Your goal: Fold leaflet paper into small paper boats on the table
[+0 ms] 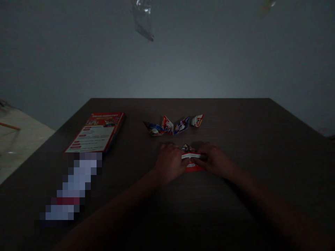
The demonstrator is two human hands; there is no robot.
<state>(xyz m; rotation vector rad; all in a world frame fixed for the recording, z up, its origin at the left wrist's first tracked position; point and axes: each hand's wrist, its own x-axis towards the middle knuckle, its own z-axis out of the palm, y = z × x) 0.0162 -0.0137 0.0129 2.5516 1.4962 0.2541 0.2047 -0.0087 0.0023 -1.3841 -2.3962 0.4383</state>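
Printed paper [194, 168], red on its near flap with a pale folded edge across the middle, sits between both hands, low over the middle of the table [235, 212]; the left hand [169, 162] closes narrowly on one end, the right hand [216, 161] pinches the other, thumbs coming in from the near side; folding looks like the step in hand, I'd judge, with that edge being shaped; the next move seems to call for an even hold at both ends and firm pressure along the crease; just beyond the fingers, four folded paper pieces [182, 125] stand in a loose row, the rightmost slightly apart; over to the left lies a stack of printed leaflets [96, 137], red-headed above a white text panel; nearer, a pixelated patch [70, 191] hides whatever it covers; dark wood grain all around, dimly lit; past the far edge, a plain grey wall [209, 52], a clear plastic bag [143, 19] high against it; far left, a pale surface [26, 146] carries a thin orange stick [9, 126].
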